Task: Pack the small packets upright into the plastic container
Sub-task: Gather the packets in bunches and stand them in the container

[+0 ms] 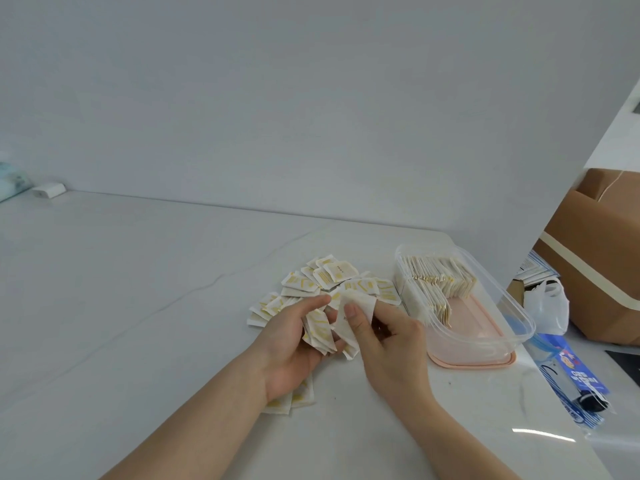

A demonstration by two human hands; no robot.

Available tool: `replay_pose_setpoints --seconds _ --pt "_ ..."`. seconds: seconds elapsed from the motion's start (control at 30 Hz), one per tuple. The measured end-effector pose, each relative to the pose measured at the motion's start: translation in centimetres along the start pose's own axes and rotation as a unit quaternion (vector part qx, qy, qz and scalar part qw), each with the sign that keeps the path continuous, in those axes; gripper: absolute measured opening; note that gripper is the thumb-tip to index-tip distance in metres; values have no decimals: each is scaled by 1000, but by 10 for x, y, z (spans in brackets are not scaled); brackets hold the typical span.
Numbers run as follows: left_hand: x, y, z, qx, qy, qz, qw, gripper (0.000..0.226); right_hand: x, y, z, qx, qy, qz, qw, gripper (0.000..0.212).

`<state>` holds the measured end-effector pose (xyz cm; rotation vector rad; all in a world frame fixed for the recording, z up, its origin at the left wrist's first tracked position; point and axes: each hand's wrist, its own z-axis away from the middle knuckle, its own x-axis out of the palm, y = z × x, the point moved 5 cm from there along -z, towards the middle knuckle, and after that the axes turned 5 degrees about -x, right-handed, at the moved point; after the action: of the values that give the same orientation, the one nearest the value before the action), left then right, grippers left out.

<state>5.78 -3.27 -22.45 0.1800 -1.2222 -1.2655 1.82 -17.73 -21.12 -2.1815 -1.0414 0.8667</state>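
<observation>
A loose heap of small white-and-yellow packets (332, 278) lies on the white table. My left hand (294, 344) holds a small stack of these packets (318, 332) in its curled fingers. My right hand (384, 337) pinches one white packet (356, 311) between thumb and fingers, right beside the stack. The clear plastic container (512, 306) stands to the right on a pink lid, with rows of packets (436, 278) standing upright in its far and left parts. A few more packets (294, 398) lie under my left wrist.
A cardboard box (595, 258) and a white plastic bag (550, 303) sit to the right of the container. A blue printed plastic pouch (568, 379) lies at the table's right edge. A small white block (48, 189) rests far left by the wall.
</observation>
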Motion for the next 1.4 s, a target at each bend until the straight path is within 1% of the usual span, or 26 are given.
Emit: replay_pose_setpoints --seconds 0.07,0.1,0.17,0.2,0.3,0.43,0.47,0.53,0.63,0.7,0.77,0.87,0.93,0.97,1.07,1.2,1.27,1.33,1.4 --pt "2 -2 0 0 -18 -10 1000 50 -2 -3 0 -11 19 -22 1000 49" --pt "3 -2 1 2 -24 -6 1000 50 -3 -6 -1 -23 32 -31 999 42" --pt "4 -1 1 2 -33 3 999 45 -6 -10 -3 -53 48 -33 997 16" --pt "4 -1 1 -4 -38 7 999 45 -7 -11 -3 -69 50 -25 996 13" --pt "3 -5 0 -34 -46 12 998 52 -7 -13 -2 -132 47 15 990 19" --pt "4 -2 4 -33 -51 12 998 57 -6 -15 1 -187 47 65 979 15" --pt "3 0 4 -27 -44 19 999 55 -5 -15 2 -192 44 82 977 15" --pt "3 3 4 -22 -27 30 999 41 -3 -14 3 -209 30 109 971 14" --pt "4 3 6 -31 -38 26 998 30 2 -19 3 -248 -8 142 958 16" --pt "3 5 6 -28 -39 18 999 33 4 -24 3 -271 -32 167 948 17" --pt "-1 7 5 -11 -17 14 1000 39 3 -28 3 -282 -39 198 938 19" --pt "-5 12 3 14 7 21 1000 43 2 -28 3 -302 -14 242 922 15" --pt "-4 13 4 17 5 22 1000 51 1 -26 4 -301 3 243 922 13" --pt "-2 13 6 15 0 21 1000 51 0 -25 4 -295 8 239 925 15" --pt "3 10 9 4 -14 32 999 42 1 -21 5 -277 4 244 930 19" --pt "1 9 4 9 -13 32 999 33 10 -27 6 -255 -80 254 929 20" --pt "-3 9 2 18 5 45 999 30 10 -29 6 -237 -100 236 937 25" --pt "-8 12 0 33 23 69 997 27 4 -22 2 -187 -84 204 957 30" --pt "-14 16 -3 54 38 74 995 23 0 -3 -4 -111 -81 191 972 39"
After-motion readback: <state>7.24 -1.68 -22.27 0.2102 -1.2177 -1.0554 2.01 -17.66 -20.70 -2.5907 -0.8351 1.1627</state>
